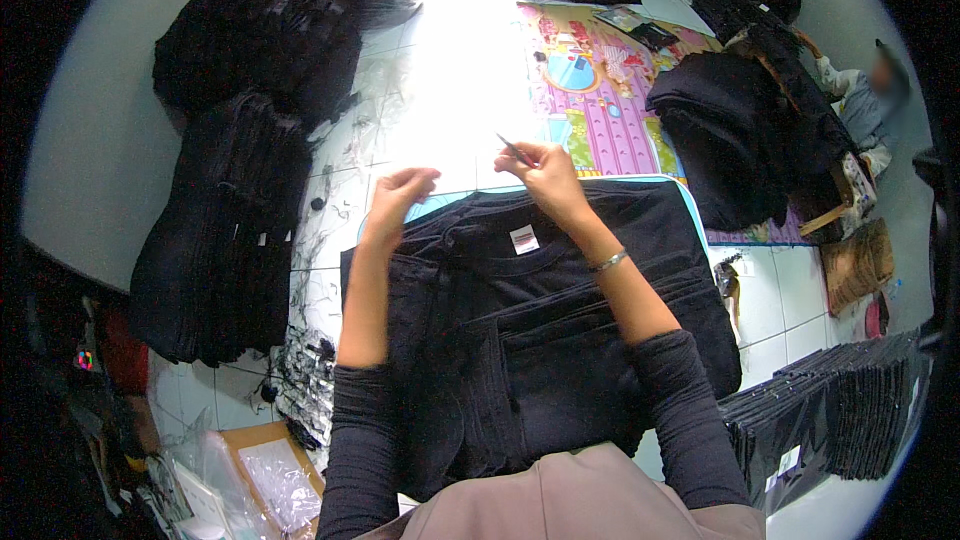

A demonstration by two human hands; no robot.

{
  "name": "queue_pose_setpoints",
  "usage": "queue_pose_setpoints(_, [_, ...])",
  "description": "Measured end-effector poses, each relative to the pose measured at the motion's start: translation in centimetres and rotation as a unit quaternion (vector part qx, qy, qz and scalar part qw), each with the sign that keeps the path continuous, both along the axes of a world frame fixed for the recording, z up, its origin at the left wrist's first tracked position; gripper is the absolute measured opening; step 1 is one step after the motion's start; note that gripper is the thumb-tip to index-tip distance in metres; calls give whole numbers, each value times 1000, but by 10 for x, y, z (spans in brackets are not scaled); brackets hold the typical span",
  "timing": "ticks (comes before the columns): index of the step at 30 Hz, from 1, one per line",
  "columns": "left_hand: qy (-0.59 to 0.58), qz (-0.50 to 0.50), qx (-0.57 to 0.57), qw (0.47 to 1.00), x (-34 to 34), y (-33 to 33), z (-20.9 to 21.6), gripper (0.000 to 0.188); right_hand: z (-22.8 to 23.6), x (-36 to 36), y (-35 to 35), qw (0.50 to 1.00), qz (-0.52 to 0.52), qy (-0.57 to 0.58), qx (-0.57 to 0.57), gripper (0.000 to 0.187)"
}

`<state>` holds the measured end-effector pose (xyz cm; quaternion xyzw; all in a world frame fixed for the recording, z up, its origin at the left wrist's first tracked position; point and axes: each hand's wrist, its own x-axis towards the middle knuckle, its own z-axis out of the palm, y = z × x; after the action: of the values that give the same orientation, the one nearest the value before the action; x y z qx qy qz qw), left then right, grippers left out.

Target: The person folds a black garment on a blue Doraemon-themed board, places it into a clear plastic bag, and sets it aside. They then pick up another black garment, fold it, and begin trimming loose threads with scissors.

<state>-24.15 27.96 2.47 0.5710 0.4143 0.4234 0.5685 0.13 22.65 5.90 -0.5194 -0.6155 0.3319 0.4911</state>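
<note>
A black garment (pixel 580 370) lies spread in folds in front of me, under both forearms. Its neckline faces away from me, and a small white label (pixel 524 239) shows inside it. Above the far left edge of the cloth, my left hand (pixel 398 205) is raised with its fingers pinched together; whatever they may hold is too small to make out. My right hand (pixel 550 182) is held over the far edge, closed on a slim dark pointed tool (pixel 514 149). The tool's tip points up and left, away from the garment. Its exact kind is unclear.
Tall stacks of folded black garments (pixel 225 210) stand at the left. More black cloth (pixel 715 130) is heaped on a colourful printed mat (pixel 600 90) at the right. Packed black garments (pixel 830 410) fill the lower right. Loose threads litter the white tiles (pixel 340 165). Someone (pixel 868 105) sits at the far right.
</note>
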Motion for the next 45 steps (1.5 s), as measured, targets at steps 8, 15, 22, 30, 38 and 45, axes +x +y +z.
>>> queue_pose_setpoints(8, [504,461,112,722,-121,23,-18,61,-45,38,-43,948,-204,-244,6,22])
queue_pose_setpoints(15, [208,-51,-9,977,-17,-54,-19,40,-63,48,-50,940,-188,-280,44,20])
queue_pose_setpoints(22, [86,-39,-44,995,11,-69,-11,16,-57,43,-53,923,-204,-323,36,19])
queue_pose_setpoints(30, [309,167,417,838,32,-106,-7,37,-14,57,-89,934,-160,-308,89,18])
queue_pose_setpoints(38, [249,124,219,935,8,-153,-17,52,-18,55,-147,928,-79,-361,-50,13])
queue_pose_setpoints(45, [229,-4,247,942,-6,-153,-12,47,-23,-7,-108,967,20,-248,46,16])
